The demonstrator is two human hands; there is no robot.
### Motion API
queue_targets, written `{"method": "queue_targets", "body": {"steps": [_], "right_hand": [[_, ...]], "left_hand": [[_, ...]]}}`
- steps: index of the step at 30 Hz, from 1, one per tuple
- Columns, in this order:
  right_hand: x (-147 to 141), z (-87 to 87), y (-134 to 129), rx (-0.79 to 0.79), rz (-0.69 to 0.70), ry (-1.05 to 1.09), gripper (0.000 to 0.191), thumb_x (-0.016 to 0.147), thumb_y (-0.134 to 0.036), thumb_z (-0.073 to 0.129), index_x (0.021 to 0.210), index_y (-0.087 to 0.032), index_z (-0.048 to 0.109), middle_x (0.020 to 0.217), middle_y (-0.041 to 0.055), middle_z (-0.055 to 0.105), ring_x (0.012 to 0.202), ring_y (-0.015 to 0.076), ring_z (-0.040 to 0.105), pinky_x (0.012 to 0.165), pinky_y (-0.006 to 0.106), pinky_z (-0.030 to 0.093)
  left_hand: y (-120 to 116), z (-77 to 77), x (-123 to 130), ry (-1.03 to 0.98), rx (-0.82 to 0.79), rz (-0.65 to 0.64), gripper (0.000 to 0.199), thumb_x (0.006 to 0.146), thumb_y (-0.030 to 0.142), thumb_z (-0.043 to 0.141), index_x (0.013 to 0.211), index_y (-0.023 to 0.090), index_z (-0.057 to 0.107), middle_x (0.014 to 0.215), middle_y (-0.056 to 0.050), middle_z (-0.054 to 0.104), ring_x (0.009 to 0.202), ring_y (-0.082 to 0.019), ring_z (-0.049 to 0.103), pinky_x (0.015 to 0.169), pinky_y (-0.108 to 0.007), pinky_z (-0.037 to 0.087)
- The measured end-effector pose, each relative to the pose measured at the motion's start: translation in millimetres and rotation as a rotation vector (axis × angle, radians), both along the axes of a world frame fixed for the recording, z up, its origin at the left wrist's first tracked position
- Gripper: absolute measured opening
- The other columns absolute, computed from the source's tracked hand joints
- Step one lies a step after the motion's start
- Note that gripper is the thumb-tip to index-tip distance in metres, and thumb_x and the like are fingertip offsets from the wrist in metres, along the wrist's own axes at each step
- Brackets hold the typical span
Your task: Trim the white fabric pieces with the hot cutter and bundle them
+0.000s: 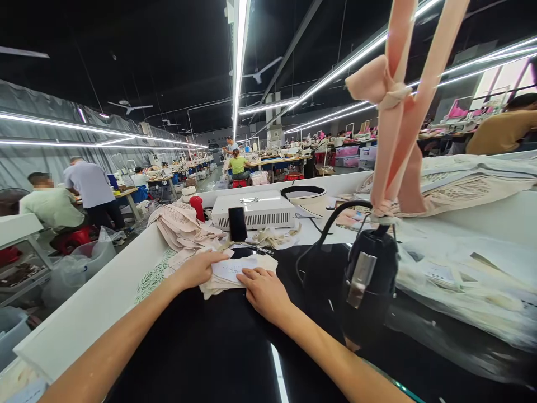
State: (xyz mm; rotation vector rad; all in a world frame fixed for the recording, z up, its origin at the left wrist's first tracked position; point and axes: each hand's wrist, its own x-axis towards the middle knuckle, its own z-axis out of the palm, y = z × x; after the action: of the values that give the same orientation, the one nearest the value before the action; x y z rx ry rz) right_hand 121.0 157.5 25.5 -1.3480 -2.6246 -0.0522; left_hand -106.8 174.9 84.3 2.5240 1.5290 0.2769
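My left hand point(200, 268) rests flat on the left edge of a small stack of cream fabric pieces point(229, 275) lying on the glossy black table point(201, 347). My right hand point(264, 292) presses down on the stack's near right corner, fingers together. The top piece is white with tiny dots. Neither hand has lifted anything; both lie on the cloth.
A black iron point(369, 280) hangs from pink straps point(398, 106) at the right, its cord looping left. Behind the stack stand a phone point(237, 224), a white machine box point(254, 211), a red bottle point(197, 207) and pink fabric piles point(180, 226). Cream fabric point(461, 179) heaps at right. Other workers sit at distant tables.
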Motion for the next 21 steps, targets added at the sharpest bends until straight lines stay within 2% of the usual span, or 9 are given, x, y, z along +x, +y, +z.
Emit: {"method": "queue_targets", "body": {"steps": [2,3,6,10,14,18,21], "right_hand": [[-2.4,0.1,0.3,0.007,-0.014,-0.001,0.041,0.097,-0.021,0.043,0.135,-0.025,0.058,0.140,-0.0001,0.051,0.123,0.0261,0.048,0.102,0.045,0.040],[-3.3,0.0,0.7,0.013,-0.017,0.001,0.040,0.098,-0.022,0.042,0.134,-0.025,0.058,0.140,-0.0001,0.052,0.123,0.0261,0.048,0.101,0.045,0.040],[-5.4,-1.4,1.4,0.029,-0.037,0.015,0.039,0.100,-0.023,0.039,0.133,-0.025,0.059,0.139,-0.0004,0.052,0.123,0.0259,0.048,0.101,0.045,0.040],[-6.9,-6.6,1.6,0.048,-0.052,0.033,0.037,0.102,-0.026,0.039,0.132,-0.024,0.060,0.140,-0.0002,0.051,0.123,0.0262,0.048,0.101,0.045,0.041],[-5.9,-12.7,5.1,0.066,-0.060,0.049,0.037,0.101,-0.027,0.041,0.133,-0.023,0.061,0.140,0.0011,0.051,0.125,0.0271,0.047,0.103,0.046,0.040],[-4.1,-17.4,9.6,0.067,-0.071,0.045,0.038,0.101,-0.028,0.044,0.136,-0.024,0.059,0.142,0.0000,0.049,0.129,0.0267,0.044,0.106,0.045,0.038],[-3.4,-18.6,9.3,0.066,-0.077,0.038,0.040,0.100,-0.028,0.046,0.138,-0.024,0.058,0.144,0.0001,0.048,0.130,0.0269,0.043,0.108,0.045,0.037]], "left_hand": [[1.9,5.4,-19.0,-0.133,0.082,0.141,0.072,0.077,-0.005,0.030,0.139,0.020,0.056,0.144,0.007,0.047,0.137,-0.007,0.039,0.118,-0.018,0.023],[2.7,7.2,-30.8,-0.173,0.116,0.216,0.066,0.081,-0.002,0.030,0.137,0.018,0.057,0.140,0.005,0.051,0.134,-0.007,0.044,0.115,-0.018,0.027],[1.5,5.9,-69.9,-0.193,0.164,0.429,0.044,0.092,0.009,0.036,0.128,0.011,0.062,0.127,-0.003,0.061,0.119,-0.016,0.055,0.105,-0.027,0.038],[-10.6,-7.0,-110.7,-0.141,0.137,0.552,0.027,0.093,0.014,0.046,0.104,0.011,0.070,0.107,-0.005,0.067,0.102,-0.020,0.060,0.090,-0.030,0.041],[-24.0,-18.4,-120.3,-0.119,0.087,0.538,0.020,0.092,0.016,0.050,0.094,0.013,0.070,0.094,-0.004,0.068,0.089,-0.017,0.061,0.081,-0.027,0.040],[-24.2,-29.0,-110.5,-0.059,0.054,0.375,0.019,0.093,0.016,0.054,0.099,0.013,0.071,0.103,-0.003,0.067,0.099,-0.014,0.060,0.090,-0.023,0.040],[-17.7,-39.3,-101.8,0.047,0.027,0.268,0.025,0.094,0.016,0.055,0.115,0.014,0.069,0.115,-0.005,0.064,0.110,-0.017,0.058,0.097,-0.025,0.040]]}}
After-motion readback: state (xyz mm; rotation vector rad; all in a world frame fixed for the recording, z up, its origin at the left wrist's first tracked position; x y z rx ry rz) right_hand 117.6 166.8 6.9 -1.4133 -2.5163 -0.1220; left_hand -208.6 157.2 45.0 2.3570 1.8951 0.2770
